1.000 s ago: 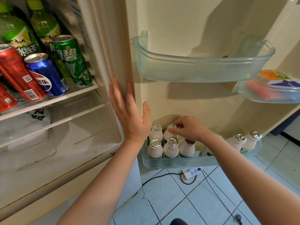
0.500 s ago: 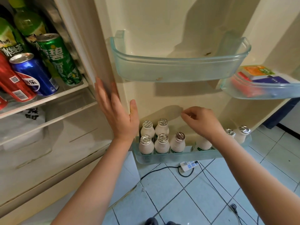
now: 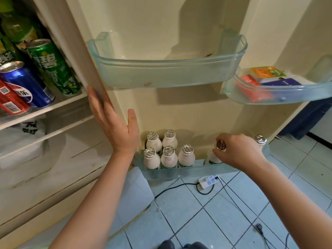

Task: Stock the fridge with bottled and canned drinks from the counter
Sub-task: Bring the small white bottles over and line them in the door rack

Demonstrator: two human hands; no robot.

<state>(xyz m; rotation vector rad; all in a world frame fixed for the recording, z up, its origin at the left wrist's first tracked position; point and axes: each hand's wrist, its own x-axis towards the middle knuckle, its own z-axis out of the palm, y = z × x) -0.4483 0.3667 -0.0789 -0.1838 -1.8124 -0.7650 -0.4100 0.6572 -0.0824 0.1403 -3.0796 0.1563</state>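
- The right hand [image 3: 239,150] has its fingers curled around the foil-capped top of a small white bottle [image 3: 212,158]. It takes the bottle from above, by the neck.
- This bottle stands upright in the lower door bin [image 3: 188,170], directly under the fingers. I cannot tell if its base already rests on the bin floor, because the frosted wall blurs it.
- To the left of this hand, with a gap between, five white bottles [image 3: 168,159] stand packed together in two rows. Just beyond the knuckles, one more bottle [image 3: 260,140] shows at the end of the bin.
- The left hand [image 3: 115,126] lies flat with straight fingers on the edge of the fridge door [image 3: 179,114] and holds nothing. It seems to steady the door.
- The bottle looks small, light and stiff, with smooth sides. The foil lid is probably thin and may dent or tear under a hard squeeze, so the neck just below the cap is the safer place to hold.
- Its base is narrow, so I think it can tip easily and knock its neighbours.
- Beyond the left hand's fingertips, drink cans [image 3: 53,67] stand on a shelf.
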